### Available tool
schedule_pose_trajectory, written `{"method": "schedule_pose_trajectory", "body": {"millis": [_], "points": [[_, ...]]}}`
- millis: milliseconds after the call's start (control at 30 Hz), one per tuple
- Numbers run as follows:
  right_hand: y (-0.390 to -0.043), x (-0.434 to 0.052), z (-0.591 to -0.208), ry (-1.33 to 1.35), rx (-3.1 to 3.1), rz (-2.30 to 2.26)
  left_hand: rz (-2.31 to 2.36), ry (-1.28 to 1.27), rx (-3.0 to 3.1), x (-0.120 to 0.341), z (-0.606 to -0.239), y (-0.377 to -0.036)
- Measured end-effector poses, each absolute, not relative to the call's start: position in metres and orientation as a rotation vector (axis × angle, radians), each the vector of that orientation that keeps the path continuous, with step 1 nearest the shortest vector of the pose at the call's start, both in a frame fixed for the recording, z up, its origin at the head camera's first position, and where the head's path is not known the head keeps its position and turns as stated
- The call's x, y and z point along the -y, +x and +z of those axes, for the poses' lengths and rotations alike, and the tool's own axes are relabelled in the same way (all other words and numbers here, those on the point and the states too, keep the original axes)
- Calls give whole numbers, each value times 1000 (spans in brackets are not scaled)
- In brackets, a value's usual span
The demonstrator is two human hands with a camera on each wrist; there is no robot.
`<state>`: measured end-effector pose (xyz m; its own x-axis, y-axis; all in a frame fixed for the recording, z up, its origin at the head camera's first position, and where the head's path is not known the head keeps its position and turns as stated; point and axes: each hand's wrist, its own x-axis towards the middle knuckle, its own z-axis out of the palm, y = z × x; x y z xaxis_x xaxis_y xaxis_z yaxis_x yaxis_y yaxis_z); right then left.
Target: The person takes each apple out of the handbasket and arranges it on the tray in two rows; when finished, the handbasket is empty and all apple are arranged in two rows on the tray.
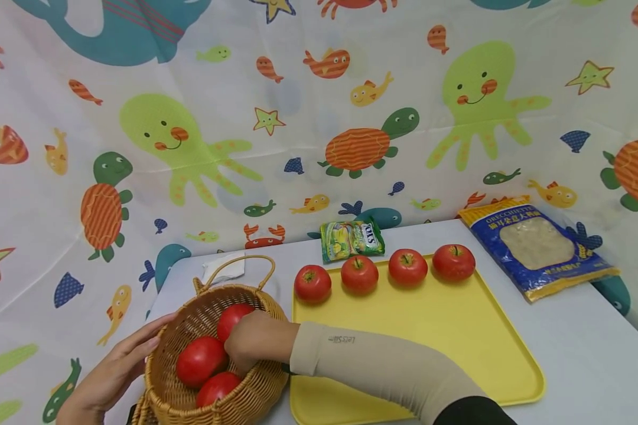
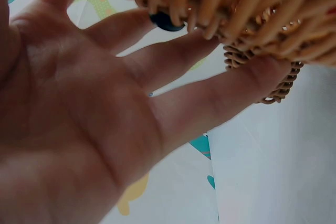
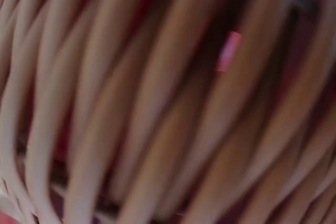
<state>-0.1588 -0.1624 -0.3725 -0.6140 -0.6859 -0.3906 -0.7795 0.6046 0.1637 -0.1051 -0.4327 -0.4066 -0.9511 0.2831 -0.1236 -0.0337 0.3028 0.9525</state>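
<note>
Right hand down among the tomatoes, left hand steadying the basket

From the head view, the wicker basket sits at the near left of the pale table, just beside the yellow tray. The right hand reaches inside it, fingers curled down between three red tomatoes; whether it actually grips one I cannot tell, since the fingertips are hidden. The left hand lies flat and relaxed against the basket's outer left wall. Four red apples stand in a row along the tray's far edge. Behind them lies a small green snack packet, and to the right a blue pasta bag rests on the table. A white scrap of paper shows behind the basket handle.

The left wrist view shows the left hand with its palm open and fingers straight, their tips pressed on the woven basket.

The right wrist view is filled with blurred wicker strands up close, red glimpsed through the gaps; the hand itself is out of sight there
</note>
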Motion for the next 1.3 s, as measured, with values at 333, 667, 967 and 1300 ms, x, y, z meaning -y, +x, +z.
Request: {"method": "schedule_pose_trajectory", "body": {"millis": [333, 667, 967, 1300], "points": [[-165, 161, -374, -1299, -2451, 373, 1682, 201, -2332, 432, -406, -104], [-161, 158, -374, -1286, -2525, 358, 1659, 157, -2354, 431, -404, -103], [-160, 163, -373, -1229, -2512, 443, 1685, 190, -2333, 429, -401, -104], [-173, 158, -362, -1327, -2354, 234, 1697, 214, -2319, 429, -402, -102]]}}
